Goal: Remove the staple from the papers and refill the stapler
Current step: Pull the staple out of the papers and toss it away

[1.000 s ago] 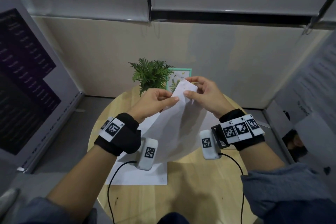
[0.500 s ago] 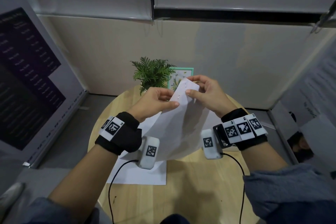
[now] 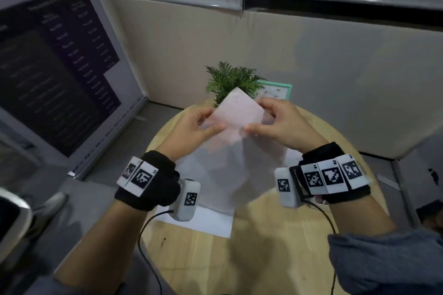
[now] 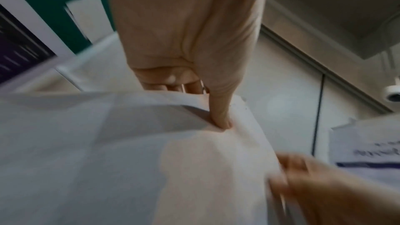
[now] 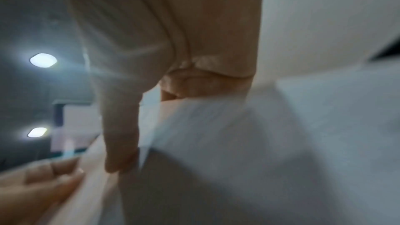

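I hold the white papers (image 3: 236,141) up above the round wooden table (image 3: 275,246) by their top corner. My left hand (image 3: 191,127) pinches the corner's left edge, thumb on the near face. In the left wrist view that thumb (image 4: 220,117) presses into the papers (image 4: 129,160). My right hand (image 3: 278,124) pinches the right edge, its thumb tip at the sheet's middle fold. The right wrist view is blurred: a thumb (image 5: 121,143) lies against the papers (image 5: 216,143). No staple or stapler is plainly visible.
Another white sheet (image 3: 203,220) lies flat on the table under my wrists. A small green plant (image 3: 233,79) and a teal-framed picture (image 3: 278,90) stand at the table's far edge. A large poster board (image 3: 55,67) leans at the left.
The papers' top corner has turned to face me more broadly, and both hands have shifted slightly along its edges. The head view has moved closer.
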Action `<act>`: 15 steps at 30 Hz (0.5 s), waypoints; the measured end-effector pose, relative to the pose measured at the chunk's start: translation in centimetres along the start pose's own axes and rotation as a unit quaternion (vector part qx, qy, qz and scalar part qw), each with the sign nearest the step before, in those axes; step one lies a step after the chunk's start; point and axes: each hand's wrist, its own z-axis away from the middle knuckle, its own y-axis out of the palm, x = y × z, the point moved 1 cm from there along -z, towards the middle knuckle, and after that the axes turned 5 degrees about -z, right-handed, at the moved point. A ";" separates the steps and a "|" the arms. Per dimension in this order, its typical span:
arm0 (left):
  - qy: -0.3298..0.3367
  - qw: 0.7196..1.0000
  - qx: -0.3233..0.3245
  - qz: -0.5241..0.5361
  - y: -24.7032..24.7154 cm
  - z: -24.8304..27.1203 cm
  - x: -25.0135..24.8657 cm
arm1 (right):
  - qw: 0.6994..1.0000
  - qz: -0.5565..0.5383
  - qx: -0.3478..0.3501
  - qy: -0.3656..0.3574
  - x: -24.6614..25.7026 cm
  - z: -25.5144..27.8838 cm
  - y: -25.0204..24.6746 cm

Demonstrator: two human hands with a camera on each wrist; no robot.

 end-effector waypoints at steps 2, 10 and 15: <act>0.008 0.998 -0.065 -0.019 -3.5 1.4 1.5 | 0.993 0.102 0.065 -0.015 0.5 -1.0 1.7; -0.012 0.936 -0.329 -0.127 -14.8 9.0 9.9 | 0.988 0.073 0.101 -0.096 5.7 -4.4 18.0; -0.111 0.950 -0.284 0.064 -16.5 12.5 19.9 | 0.994 0.049 0.074 -0.069 7.0 -6.9 31.2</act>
